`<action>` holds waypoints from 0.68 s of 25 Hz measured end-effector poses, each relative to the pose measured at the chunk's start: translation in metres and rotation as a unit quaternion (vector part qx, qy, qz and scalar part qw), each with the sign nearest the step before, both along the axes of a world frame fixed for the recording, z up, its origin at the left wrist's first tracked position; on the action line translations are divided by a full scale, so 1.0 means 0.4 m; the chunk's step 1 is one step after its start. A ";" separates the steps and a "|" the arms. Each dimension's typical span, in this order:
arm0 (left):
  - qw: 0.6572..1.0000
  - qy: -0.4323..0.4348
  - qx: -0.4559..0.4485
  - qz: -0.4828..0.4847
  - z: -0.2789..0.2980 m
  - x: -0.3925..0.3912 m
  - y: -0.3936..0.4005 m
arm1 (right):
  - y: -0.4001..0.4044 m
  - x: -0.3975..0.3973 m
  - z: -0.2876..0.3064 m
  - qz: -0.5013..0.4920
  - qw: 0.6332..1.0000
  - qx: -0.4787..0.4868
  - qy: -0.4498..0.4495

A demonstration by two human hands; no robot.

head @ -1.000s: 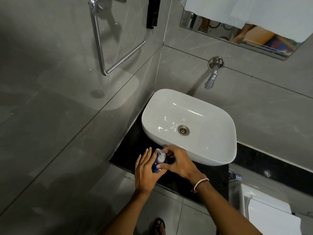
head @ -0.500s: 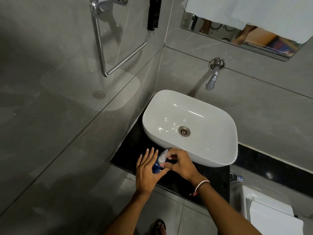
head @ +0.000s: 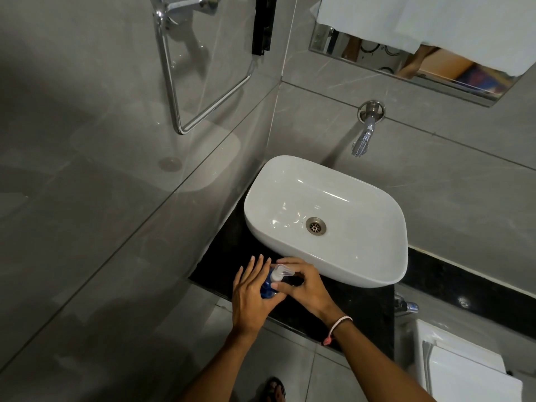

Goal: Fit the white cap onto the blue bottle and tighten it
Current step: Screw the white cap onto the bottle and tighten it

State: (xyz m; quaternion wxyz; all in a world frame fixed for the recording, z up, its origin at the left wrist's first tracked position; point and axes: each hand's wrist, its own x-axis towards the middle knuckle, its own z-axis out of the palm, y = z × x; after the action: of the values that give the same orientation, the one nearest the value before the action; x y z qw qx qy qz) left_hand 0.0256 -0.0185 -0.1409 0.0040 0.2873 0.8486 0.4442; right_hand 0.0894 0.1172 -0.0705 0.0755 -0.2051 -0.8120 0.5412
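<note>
Low in the centre of the frame, both hands work over the black worktop [head: 356,320], just in front of the white basin [head: 362,256]. The left hand [head: 252,297] lies flat-fingered against the blue bottle [head: 266,288], palm pressed to its side, bracing rather than wrapping it. The right hand [head: 304,288] pinches the white cap [head: 279,272] from the right, thumb and fingers closed round the collar, with the pump spout pointing up and to the right.

The cap sits on top of the bottle's neck; whether the threads have caught I cannot tell, since the fingers hide the joint. My read: this is the tightening turn. To do it well, the bottle wants a firmer hold, with the left fingers curling round the body so it cannot spin along. The cap should be kept square to the neck, because a tilt risks cross-threading. The twist should come from the collar, not the spout, in short turns until resistance builds. The bottle appears to stand near the worktop's front edge, so downward pressure keeps it from skidding off.
</note>
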 end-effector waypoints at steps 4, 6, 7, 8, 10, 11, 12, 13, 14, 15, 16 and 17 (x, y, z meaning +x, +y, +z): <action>1.000 -0.004 0.005 0.003 0.004 0.002 0.000 | 0.005 0.000 -0.003 -0.054 0.998 -0.017 0.010; 1.000 -0.002 0.004 0.004 0.003 0.002 0.000 | 0.010 0.005 -0.001 -0.030 0.999 -0.011 0.001; 1.000 -0.001 0.004 0.006 0.003 0.002 0.000 | 0.013 0.008 -0.002 -0.006 1.000 -0.008 -0.005; 1.000 -0.001 0.004 0.007 0.003 0.004 0.001 | 0.015 0.008 -0.004 0.012 1.000 -0.004 -0.012; 1.000 -0.002 0.005 0.008 0.001 0.004 0.001 | 0.008 0.003 -0.005 0.010 1.000 0.013 -0.013; 1.000 -0.002 0.005 0.009 0.000 0.004 0.000 | 0.000 0.000 -0.006 -0.005 1.000 0.027 -0.006; 1.000 -0.002 0.002 0.010 0.000 0.004 -0.001 | -0.006 -0.003 -0.005 -0.022 0.999 0.040 0.001; 1.000 -0.002 -0.001 0.009 0.000 0.004 -0.001 | -0.010 -0.004 -0.005 -0.031 0.998 0.049 0.007; 1.000 -0.002 -0.005 0.008 0.001 0.004 -0.002 | -0.011 -0.002 -0.005 -0.029 0.998 0.055 0.012; 1.000 -0.002 -0.007 0.006 0.001 0.004 -0.002 | -0.010 0.001 -0.006 -0.014 0.998 0.056 0.015; 1.000 -0.003 -0.009 0.005 0.002 0.005 -0.002 | -0.007 0.005 -0.007 0.006 0.999 0.052 0.014; 1.000 -0.004 -0.011 0.005 0.003 0.006 -0.002 | -0.005 0.007 -0.009 0.017 0.999 0.048 0.010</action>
State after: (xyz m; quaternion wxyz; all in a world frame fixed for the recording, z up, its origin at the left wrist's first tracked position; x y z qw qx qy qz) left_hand 0.0279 -0.0194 -0.1395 0.0087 0.2811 0.8549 0.4360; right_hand 0.0923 0.1152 -0.0741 0.0843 -0.1818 -0.8396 0.5049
